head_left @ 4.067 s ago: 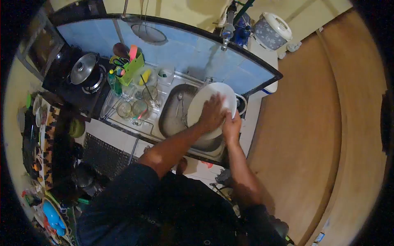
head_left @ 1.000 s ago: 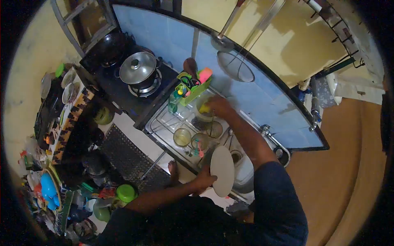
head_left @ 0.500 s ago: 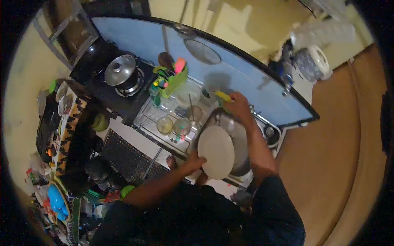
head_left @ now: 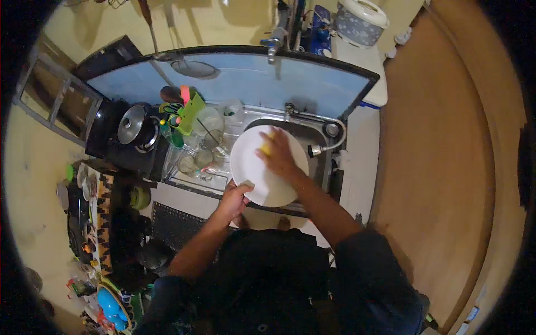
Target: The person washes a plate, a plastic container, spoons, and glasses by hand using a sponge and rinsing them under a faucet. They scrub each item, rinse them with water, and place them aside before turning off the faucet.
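Note:
A large white plate [head_left: 251, 167] is held over the steel sink [head_left: 312, 134]. My left hand [head_left: 234, 198] grips the plate's near rim from below. My right hand [head_left: 277, 153] lies flat on the plate's face and presses a yellow sponge [head_left: 266, 148] against it. The sponge shows only at my fingertips. The tap [head_left: 321, 146] curves over the sink's right side, just beyond the plate.
Left of the sink stand several glasses [head_left: 195, 159] and a green utensil caddy [head_left: 187, 111]. A lidded pot [head_left: 131, 125] sits on the stove at far left. A strainer [head_left: 192, 68] hangs on the blue backsplash. A rice cooker [head_left: 363, 19] stands at top right. Brown floor lies to the right.
My right hand came back from the counter with the yellow sponge and now presses it on the plate. The plate has turned face up over the sink. The view swung right.

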`<state>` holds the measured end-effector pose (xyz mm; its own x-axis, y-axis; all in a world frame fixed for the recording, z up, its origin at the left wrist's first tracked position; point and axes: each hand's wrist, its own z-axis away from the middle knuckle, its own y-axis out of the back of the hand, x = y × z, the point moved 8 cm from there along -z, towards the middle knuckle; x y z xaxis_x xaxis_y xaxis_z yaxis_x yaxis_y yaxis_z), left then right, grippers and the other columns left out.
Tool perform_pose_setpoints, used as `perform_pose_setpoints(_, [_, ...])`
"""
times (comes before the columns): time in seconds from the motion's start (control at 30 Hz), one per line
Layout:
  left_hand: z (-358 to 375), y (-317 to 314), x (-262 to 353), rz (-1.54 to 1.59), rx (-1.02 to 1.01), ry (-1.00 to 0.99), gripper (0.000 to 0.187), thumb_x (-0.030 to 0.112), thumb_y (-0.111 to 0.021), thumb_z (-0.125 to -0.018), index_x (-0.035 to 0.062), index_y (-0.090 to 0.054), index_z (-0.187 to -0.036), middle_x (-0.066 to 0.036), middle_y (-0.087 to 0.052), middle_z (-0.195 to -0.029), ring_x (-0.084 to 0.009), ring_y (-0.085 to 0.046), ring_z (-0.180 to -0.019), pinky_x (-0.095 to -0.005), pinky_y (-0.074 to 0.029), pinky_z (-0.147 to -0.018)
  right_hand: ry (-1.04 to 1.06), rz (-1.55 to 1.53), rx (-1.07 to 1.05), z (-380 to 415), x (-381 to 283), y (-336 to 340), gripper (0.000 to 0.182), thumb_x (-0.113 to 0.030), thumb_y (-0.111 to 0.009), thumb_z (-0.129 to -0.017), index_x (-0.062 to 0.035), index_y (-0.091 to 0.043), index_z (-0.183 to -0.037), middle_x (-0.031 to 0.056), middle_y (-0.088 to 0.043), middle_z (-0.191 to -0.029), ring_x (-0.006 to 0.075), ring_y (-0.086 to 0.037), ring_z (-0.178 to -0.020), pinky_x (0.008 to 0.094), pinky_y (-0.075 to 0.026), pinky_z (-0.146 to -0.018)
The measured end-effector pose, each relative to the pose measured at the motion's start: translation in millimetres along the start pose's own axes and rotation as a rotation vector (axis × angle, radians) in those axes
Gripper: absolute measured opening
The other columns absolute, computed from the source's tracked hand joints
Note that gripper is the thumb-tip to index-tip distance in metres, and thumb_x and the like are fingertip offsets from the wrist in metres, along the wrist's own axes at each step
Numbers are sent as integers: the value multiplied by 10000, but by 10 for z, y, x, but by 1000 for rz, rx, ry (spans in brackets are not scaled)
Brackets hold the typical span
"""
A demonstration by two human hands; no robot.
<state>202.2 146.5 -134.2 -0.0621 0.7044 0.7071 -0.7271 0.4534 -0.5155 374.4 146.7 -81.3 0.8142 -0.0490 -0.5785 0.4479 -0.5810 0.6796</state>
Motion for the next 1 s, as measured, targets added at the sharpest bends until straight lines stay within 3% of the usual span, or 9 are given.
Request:
perform_pose_setpoints(0.1, [2, 25, 76, -53, 67, 6, 365, -3, -538, -732, 35, -491, -1092, -101, -596, -964, -213, -616, -849, -305, -527, -704, 368, -219, -111, 142, -691, 22, 512, -218, -644, -738, -108, -514, -1220, 181, -425, -1288, 359, -387, -1193, 466, -311, -1004])
perform_pose_setpoints(0.2, [136, -80, 304, 47, 67, -120, 429, -10, -532, -717, 35, -471, -1139, -98, -595, -981, -198, -618, -851, -278, -534, -679, 344, -153, -271, 444, -515, 254, 516, -218, -646, -737, -111, -514, -1224, 175, -439, -1277, 356, -395, -1191, 473, -312, -997])
perform_pose_setpoints(0.37, [171, -50, 257, 10, 59, -84, 488, -34, -504, -709, 24, -421, -1187, -112, -575, -1029, -217, -602, -883, -293, -517, -727, 118, -101, 154, -127, -207, 57, 468, -261, -623, -785, -131, -516, -1222, 181, -446, -1285, 391, -366, -1210, 516, -292, -976])
perform_pose_setpoints(0.47, [39, 93, 171, -9, 10, 17, 430, 0, -524, -714, -3, -462, -1139, -97, -591, -954, -219, -616, -823, -297, -538, -675, 571, -147, -229, 197, -821, -263, 472, -250, -657, -738, -140, -552, -1185, 160, -449, -1292, 364, -374, -1219, 496, -293, -997])
perform_pose_setpoints(0.6, [191, 16, 347, 4, -33, -46, 408, 19, -507, -733, -14, -476, -1139, -107, -593, -943, -196, -614, -785, -276, -521, -588, 530, -19, -201, 422, -290, 64, 485, -259, -651, -748, -134, -542, -1204, 183, -429, -1302, 372, -375, -1223, 495, -283, -1014])
perform_pose_setpoints(0.67, [156, 252, 176, -66, 19, 28, 418, 15, -511, -736, -5, -469, -1152, -107, -593, -931, -175, -611, -742, -250, -507, -522, 124, 101, -24, 130, 146, 113, 512, -247, -636, -773, -121, -498, -1250, 175, -419, -1310, 378, -371, -1222, 493, -268, -1023])
perform_pose_setpoints(0.77, [55, 18, 233, -33, -9, 19, 460, -37, -522, -743, 6, -443, -1194, -105, -587, -999, -188, -593, -847, -267, -505, -650, 155, -113, 142, -206, -204, -69, 506, -254, -619, -792, -107, -485, -1257, 182, -422, -1303, 379, -365, -1222, 494, -262, -1023])
perform_pose_setpoints(0.87, [0, 91, 296, -24, 72, 61, 403, -2, -524, -727, 4, -484, -1128, -98, -594, -919, -174, -603, -734, -247, -509, -536, 435, -199, -131, 136, -809, -125, 483, -253, -624, -760, -114, -524, -1212, 180, -427, -1299, 339, -367, -1231, 481, -266, -1022])
perform_pose_setpoints(1.0, [173, -27, 516, -32, 78, -16, 305, -21, -531, -713, 6, -547, -1016, -74, -597, -922, -144, -586, -723, -212, -485, -541, 340, 184, -62, 398, 62, -85, 445, -261, -636, -742, -106, -552, -1151, 183, -407, -1316, 351, -382, -1218, 479, -289, -1001])
